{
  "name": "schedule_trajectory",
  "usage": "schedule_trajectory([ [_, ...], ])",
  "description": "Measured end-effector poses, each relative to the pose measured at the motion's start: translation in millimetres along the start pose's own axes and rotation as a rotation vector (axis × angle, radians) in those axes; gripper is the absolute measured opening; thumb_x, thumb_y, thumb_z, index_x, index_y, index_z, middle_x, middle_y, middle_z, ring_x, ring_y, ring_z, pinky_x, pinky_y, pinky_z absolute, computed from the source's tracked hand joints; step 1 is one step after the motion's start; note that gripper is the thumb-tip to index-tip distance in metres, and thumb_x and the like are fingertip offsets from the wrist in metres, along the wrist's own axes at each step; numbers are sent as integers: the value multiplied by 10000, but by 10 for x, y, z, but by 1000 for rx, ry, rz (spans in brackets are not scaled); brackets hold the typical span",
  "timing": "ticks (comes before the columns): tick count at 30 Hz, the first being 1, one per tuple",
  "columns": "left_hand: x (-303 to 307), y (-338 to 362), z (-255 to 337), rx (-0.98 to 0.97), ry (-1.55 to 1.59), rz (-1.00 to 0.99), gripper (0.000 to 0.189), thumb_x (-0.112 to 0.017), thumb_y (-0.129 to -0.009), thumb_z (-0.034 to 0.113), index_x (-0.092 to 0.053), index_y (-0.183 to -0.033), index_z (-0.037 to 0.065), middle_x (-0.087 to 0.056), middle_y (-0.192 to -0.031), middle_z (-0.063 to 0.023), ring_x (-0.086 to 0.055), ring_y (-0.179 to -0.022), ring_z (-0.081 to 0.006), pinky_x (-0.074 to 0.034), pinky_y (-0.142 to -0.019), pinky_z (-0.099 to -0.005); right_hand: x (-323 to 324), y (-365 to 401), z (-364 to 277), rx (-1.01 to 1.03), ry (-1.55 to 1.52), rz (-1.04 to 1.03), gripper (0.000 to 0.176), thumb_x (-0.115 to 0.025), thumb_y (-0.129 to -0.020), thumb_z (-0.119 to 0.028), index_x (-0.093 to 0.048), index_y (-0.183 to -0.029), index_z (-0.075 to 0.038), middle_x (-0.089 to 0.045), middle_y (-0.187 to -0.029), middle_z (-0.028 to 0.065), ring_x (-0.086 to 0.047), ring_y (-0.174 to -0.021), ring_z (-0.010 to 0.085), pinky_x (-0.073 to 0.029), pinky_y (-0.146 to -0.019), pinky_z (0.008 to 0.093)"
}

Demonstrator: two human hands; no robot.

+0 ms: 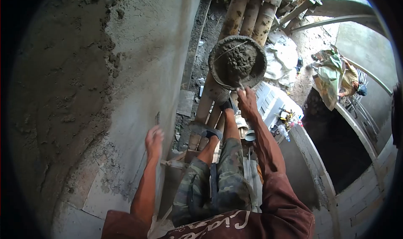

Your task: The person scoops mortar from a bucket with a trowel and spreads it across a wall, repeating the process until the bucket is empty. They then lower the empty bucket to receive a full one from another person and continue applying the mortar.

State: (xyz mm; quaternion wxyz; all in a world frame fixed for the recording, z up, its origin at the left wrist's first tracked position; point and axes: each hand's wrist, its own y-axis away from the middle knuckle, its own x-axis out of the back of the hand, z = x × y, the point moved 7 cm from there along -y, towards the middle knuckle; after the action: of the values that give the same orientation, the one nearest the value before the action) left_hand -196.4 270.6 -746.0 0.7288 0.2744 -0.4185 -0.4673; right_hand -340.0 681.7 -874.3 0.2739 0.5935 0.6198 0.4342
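Observation:
A round bucket (213,56) of wet grey mortar (241,61) sits on the bamboo poles ahead of me, its wire handle lying across the top. My right hand (247,102) is at the near rim, fingers closed around the handle of a trowel (240,85) whose blade is sunk in the mortar. To the left, my left hand (154,140) is raised close to the plastered wall (142,71), its fingers smeared by motion. Just above those fingers a small dark mark shows against the wall.
I stand on a raised platform of bamboo poles (201,109). Rubble lies between it and the wall. White sacks (280,56) and bagged items (286,121) lie to the right. Lower right, a person (350,77) bends beside a dark pit (331,134) edged with concrete.

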Motion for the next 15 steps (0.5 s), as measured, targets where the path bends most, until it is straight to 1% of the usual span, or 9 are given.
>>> schedule_trajectory([
  [1,373,124,-195,25,7,52,370,-555,-899,242,-508,-1182,8,-589,-1026,-75,-587,-876,-144,-474,-753,-256,63,-34,199,154,94,73,293,-564,-855,-314,-491,-889,-33,-559,-645,147,-545,-540,252,-435,-512,381],
  [4,1234,560,-418,43,-83,192,364,-542,-899,233,-505,-1181,5,-589,-1025,-78,-586,-876,-153,-469,-765,-262,203,44,434,273,246,160,303,-586,-812,-281,-515,-962,-27,-582,-695,180,-574,-624,296,-448,-583,402],
  [7,1734,1018,-281,16,-92,391,364,-533,-899,228,-502,-1180,-1,-589,-1021,-84,-586,-879,-159,-465,-781,-270,203,77,309,128,43,-4,305,-586,-794,-226,-533,-1015,-22,-568,-681,80,-542,-616,139,-437,-546,308],
  [8,1789,1135,-131,-44,-91,380,365,-541,-895,225,-504,-1178,-3,-593,-1009,-85,-585,-880,-158,-462,-785,-272,197,92,240,62,103,-38,269,-551,-822,-213,-557,-1029,-40,-625,-789,130,-600,-738,223,-473,-658,353],
  [10,1998,1542,269,-164,-77,498,367,-550,-892,222,-506,-1176,-5,-597,-998,-87,-584,-881,-157,-458,-790,-274,53,20,422,749,851,100,267,-469,-866,-248,-611,-1021,-83,-616,-1027,250,-547,-1024,412,-384,-935,480],
  [11,1948,1699,581,-234,-57,492,354,-550,-901,223,-509,-1161,-13,-594,-986,-83,-582,-881,-157,-463,-784,-277,-20,323,129,847,1020,164,242,-495,-844,-234,-625,-995,-96,-617,-991,257,-560,-982,409,-408,-890,486],
  [12,1940,1857,881,-295,-42,459,342,-551,-910,225,-513,-1145,-21,-591,-975,-79,-580,-882,-156,-467,-779,-279,134,428,-32,311,353,138,247,-530,-800,-231,-607,-951,-51,-615,-943,259,-573,-909,395,-437,-796,473],
  [14,2096,2302,1395,-410,-108,543,335,-556,-899,217,-532,-1128,-26,-603,-969,-81,-579,-887,-153,-460,-787,-277,68,1049,-598,106,110,57,283,-540,-760,-251,-570,-883,3,-602,-849,259,-572,-801,378,-438,-689,448],
  [15,2118,2494,1643,-487,-182,576,329,-561,-887,210,-552,-1110,-32,-614,-962,-84,-579,-893,-150,-452,-795,-276,92,1107,-660,512,494,194,229,-549,-743,-225,-558,-848,-22,-575,-853,248,-561,-745,374,-421,-645,463],
])
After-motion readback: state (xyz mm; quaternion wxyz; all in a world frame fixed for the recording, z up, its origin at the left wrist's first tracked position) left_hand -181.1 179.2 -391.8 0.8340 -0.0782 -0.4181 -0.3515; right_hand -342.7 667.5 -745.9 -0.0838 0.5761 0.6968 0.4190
